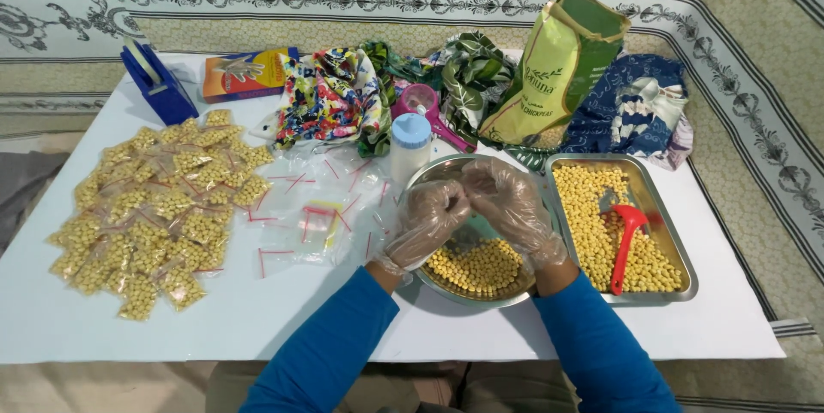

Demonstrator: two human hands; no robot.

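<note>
Both my hands wear clear plastic gloves and meet above a round steel bowl (429, 174) that has chickpeas (481, 265) in its near part. My left hand (427, 220) is curled with its fingers closed; my right hand (511, 203) touches it at the fingertips. Whether a small clear bag is pinched between them I cannot make out. A rectangular steel tray (678, 245) to the right holds more chickpeas and a red scoop (627, 241).
Several filled small bags of chickpeas (159, 215) lie heaped at the left, empty clear bags with red strips (309, 207) beside the bowl. A white bottle with a blue cap (410, 147), a green chickpea sack (558, 69), patterned cloths (330, 100), a blue tape dispenser (156, 82) and an orange box (245, 74) line the back.
</note>
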